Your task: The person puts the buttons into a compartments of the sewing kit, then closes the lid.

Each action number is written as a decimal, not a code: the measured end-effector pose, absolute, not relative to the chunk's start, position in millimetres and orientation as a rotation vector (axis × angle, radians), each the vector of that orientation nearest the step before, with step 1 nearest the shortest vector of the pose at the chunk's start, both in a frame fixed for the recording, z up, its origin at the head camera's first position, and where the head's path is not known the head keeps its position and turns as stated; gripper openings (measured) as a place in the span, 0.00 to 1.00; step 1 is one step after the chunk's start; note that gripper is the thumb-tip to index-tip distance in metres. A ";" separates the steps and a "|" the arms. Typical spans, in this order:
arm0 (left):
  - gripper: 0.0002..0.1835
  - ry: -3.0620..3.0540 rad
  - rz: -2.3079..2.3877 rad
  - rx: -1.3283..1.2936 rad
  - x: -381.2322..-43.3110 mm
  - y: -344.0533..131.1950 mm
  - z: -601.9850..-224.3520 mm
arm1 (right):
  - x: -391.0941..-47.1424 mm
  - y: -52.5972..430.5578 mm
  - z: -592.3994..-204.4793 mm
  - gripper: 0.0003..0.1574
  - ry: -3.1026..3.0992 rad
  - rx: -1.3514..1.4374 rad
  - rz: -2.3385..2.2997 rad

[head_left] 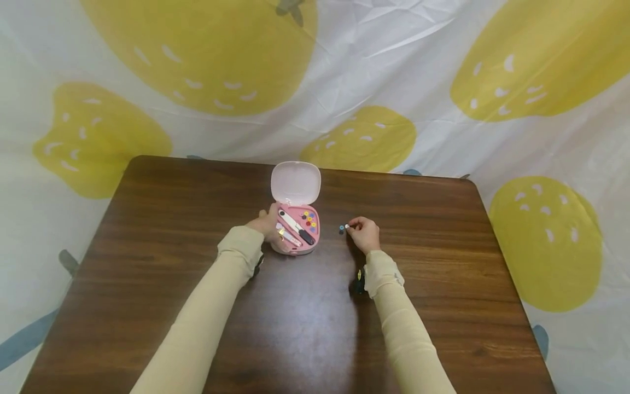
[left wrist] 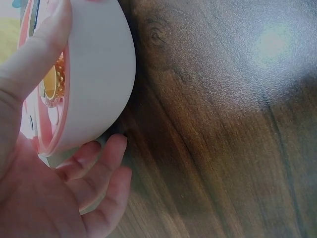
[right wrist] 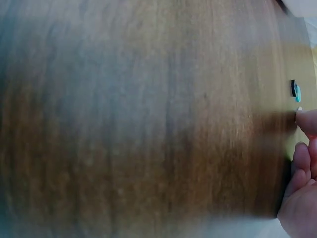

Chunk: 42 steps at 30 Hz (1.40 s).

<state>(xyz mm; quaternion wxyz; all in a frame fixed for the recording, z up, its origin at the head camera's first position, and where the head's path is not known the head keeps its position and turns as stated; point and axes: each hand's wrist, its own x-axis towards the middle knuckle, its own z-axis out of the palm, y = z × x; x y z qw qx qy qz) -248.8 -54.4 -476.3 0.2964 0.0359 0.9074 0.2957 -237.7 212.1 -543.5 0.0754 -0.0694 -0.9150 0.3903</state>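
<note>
A pink-and-white case (head_left: 316, 235) stands with its lid (head_left: 296, 183) raised. My left hand (head_left: 267, 223) grips its left side; in the left wrist view the thumb lies over the pink rim and the other fingers curl by the white wall. Inside are a long white tool with a dark end (head_left: 296, 226), a piece with a gold-coloured part (head_left: 281, 232) and several small coloured round pieces (head_left: 308, 223). To the right of the case, my right hand (head_left: 366, 235) pinches a small white round piece (head_left: 346, 226) low over the table. Just left of its fingertips lie blue and black small pieces (head_left: 342, 227).
The case stands on a dark wooden table (head_left: 197, 191), near its back edge. A white cloth with large yellow fruit shapes (head_left: 364, 131) hangs behind the table and along its sides. A dark band with a camera (head_left: 360, 282) sits at the right wrist.
</note>
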 end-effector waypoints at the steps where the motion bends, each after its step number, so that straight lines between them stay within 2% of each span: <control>1: 0.66 2.413 0.787 0.093 -248.6 -54.5 -476.3 | -237.8 211.5 -542.9 0.06 -2.743 -0.214 1.167; 32: 0.65 2.403 0.777 0.086 -246.3 -59.5 -471.5 | -241.4 208.5 -531.8 0.08 -2.792 -0.322 1.249; 42: 0.65 2.428 0.775 0.103 -248.6 -55.5 -478.8 | -245.0 187.4 -513.7 0.07 -2.799 -0.100 1.381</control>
